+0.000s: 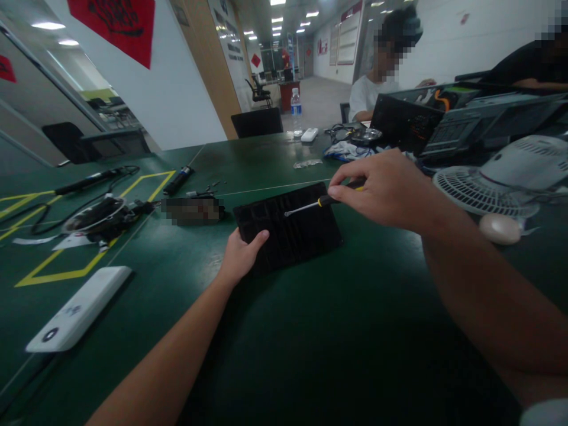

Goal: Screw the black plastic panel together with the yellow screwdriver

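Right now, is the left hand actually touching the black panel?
Touching. The head view shows the left hand at the left edge of the black panel, its thumb lying over the top surface.

The fan [519, 165] lies right of the panel [297, 234].

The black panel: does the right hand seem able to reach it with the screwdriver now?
Probably yes. The right hand points the screwdriver at the black panel; the left hand grips its left edge, leaving the middle free. Whether the screwdriver touches cannot be told.
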Demonstrator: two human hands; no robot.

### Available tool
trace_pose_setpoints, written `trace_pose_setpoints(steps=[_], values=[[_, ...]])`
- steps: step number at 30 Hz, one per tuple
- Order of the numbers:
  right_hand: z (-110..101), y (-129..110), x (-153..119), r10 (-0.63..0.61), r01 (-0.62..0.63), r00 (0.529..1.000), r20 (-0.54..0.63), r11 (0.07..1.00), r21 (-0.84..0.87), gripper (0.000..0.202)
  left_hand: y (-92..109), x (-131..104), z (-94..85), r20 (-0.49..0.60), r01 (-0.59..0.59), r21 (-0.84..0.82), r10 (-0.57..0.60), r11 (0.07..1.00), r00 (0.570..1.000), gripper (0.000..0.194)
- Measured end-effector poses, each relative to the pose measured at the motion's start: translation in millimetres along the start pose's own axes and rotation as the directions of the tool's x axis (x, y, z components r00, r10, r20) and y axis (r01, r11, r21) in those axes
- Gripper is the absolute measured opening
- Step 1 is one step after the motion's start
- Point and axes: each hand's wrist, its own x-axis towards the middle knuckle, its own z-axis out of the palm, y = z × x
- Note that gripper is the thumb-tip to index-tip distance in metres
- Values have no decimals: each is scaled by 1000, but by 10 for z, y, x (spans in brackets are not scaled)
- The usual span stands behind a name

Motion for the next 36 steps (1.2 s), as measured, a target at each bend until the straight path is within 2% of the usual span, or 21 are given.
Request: trace_pose_setpoints(steps=[17,28,36], values=[[36,14,12,7,-7,1000,-20,1000,9,26,16,-12,5,-2,-9,19,9,1000,1000,56],[29,-7,8,23,-23,1000,18,1000,4,26,3,-5,-7,-3,-12,21,12,1000,1000,57],[39,-9,-6,17,-21,998,52,998,65,24,7,-9,9,-2,4,9,-4,1000,1000,58]])
